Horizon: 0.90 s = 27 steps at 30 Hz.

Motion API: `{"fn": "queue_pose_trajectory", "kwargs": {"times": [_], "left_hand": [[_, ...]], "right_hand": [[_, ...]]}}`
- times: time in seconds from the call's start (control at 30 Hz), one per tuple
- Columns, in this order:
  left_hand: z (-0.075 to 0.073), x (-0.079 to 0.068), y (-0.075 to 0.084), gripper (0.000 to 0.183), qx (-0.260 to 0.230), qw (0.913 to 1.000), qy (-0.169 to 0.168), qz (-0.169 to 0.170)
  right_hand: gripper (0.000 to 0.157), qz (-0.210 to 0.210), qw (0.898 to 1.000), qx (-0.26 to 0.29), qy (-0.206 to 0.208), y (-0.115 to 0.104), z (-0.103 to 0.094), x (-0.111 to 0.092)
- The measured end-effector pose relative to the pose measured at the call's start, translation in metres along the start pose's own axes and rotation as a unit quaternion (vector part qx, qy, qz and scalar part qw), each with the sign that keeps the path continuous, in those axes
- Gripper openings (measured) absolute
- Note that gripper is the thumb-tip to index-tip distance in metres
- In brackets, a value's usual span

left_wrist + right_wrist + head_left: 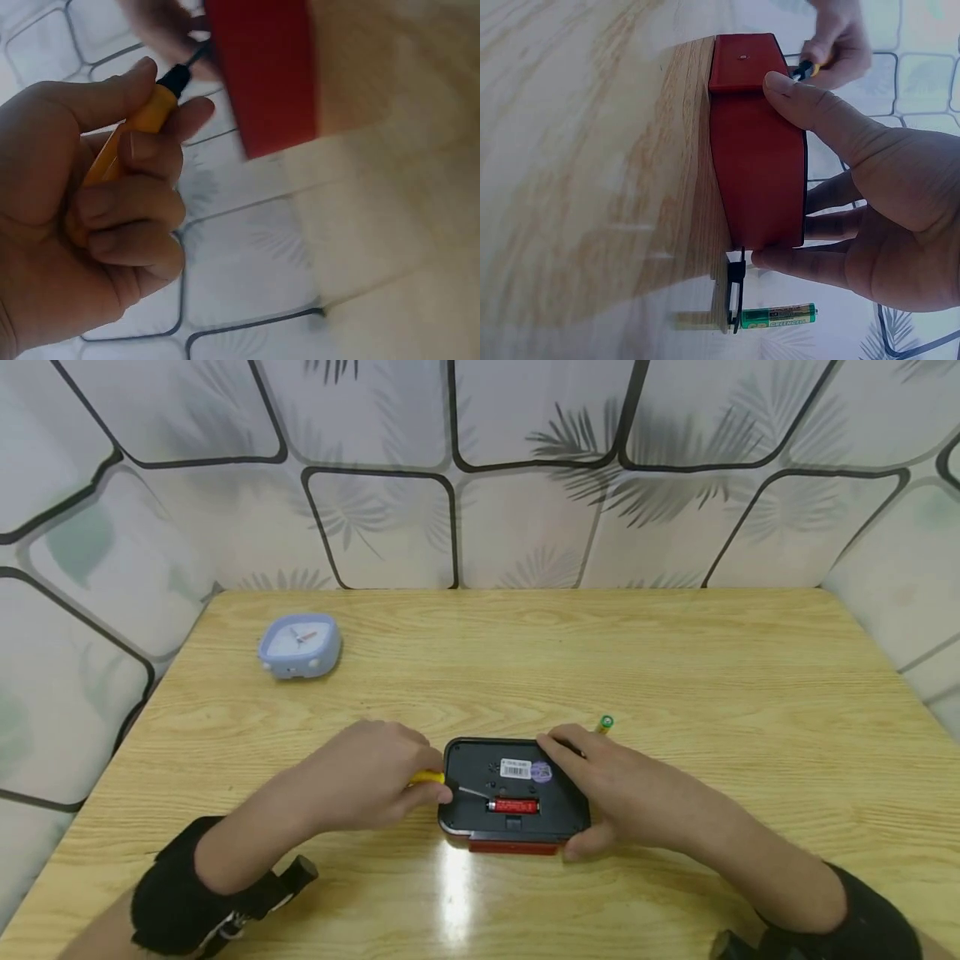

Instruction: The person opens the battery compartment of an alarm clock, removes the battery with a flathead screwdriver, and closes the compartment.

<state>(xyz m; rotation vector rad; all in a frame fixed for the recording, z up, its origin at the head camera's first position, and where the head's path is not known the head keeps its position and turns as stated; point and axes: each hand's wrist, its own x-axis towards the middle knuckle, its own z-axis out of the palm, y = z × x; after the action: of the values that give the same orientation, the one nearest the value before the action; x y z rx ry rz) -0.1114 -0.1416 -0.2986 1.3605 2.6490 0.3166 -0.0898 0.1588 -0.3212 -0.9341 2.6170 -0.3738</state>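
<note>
A red box-shaped device point(480, 760) with a black back lies back-up on the table, its small battery slot uncovered. Inside the slot sits a red battery point(516, 807). My left hand point(386, 781) grips a yellow-handled screwdriver point(139, 131), fingers curled round the handle. Its thin shaft reaches over the black back to the left end of the battery; whether the tip touches it I cannot tell. On the device's right end my right hand point(626, 793) holds it, thumb point(802, 97) at the near side and fingers at the far side.
Behind my right hand a green battery point(778, 316) stands or lies near a thin black piece point(736, 292). A light blue alarm clock point(300, 646) is at the table's back left. Patterned wall covering point(525, 527) surrounds the wooden table point(675, 660).
</note>
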Motion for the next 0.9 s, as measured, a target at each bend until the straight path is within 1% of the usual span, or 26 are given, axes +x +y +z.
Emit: {"fn": "queue_pose_trajectory", "kwargs": {"times": [0.07,0.1,0.17,0.23,0.3,0.37,0.47,0.6,0.77,0.9], "left_hand": [[0.001,0.000,-0.003,0.026,-0.025,0.9996,-0.011,0.004],[-0.001,-0.001,-0.003,0.025,-0.035,0.9993,-0.010,0.006],[-0.006,-0.005,-0.004,0.021,-0.044,0.9990,0.009,0.009],[-0.015,-0.010,-0.002,0.014,-0.045,0.9985,0.031,0.000],[-0.019,-0.013,-0.001,0.012,-0.046,0.9981,0.040,-0.006],[-0.019,-0.012,0.001,0.015,-0.050,0.9981,0.036,-0.006],[-0.016,-0.009,0.004,0.014,-0.062,0.9975,0.033,0.008],[-0.012,-0.006,0.009,0.016,-0.056,0.9970,0.048,0.022],[-0.012,-0.006,0.014,0.016,-0.048,0.9970,0.060,0.010],[-0.015,-0.007,0.014,0.012,-0.090,0.9935,0.070,0.001]], "right_hand": [[0.115,-0.002,1.000,0.003,-0.001,0.000,0.001,0.001],[0.115,-0.003,1.000,0.003,-0.001,0.000,0.001,0.001],[0.115,-0.006,1.000,0.001,-0.001,0.000,0.001,0.001],[0.115,-0.005,1.000,-0.001,0.000,0.000,0.001,0.001],[0.115,-0.004,1.000,-0.003,0.001,0.000,0.001,0.001],[0.115,-0.002,1.000,0.000,0.001,0.001,0.000,0.000],[0.114,-0.004,1.000,0.005,0.001,0.002,0.001,0.000],[0.114,-0.002,1.000,0.007,-0.002,0.002,0.002,0.000],[0.114,-0.002,1.000,0.007,0.001,0.001,0.002,0.000],[0.115,-0.003,1.000,0.000,0.003,0.001,0.001,0.000]]}}
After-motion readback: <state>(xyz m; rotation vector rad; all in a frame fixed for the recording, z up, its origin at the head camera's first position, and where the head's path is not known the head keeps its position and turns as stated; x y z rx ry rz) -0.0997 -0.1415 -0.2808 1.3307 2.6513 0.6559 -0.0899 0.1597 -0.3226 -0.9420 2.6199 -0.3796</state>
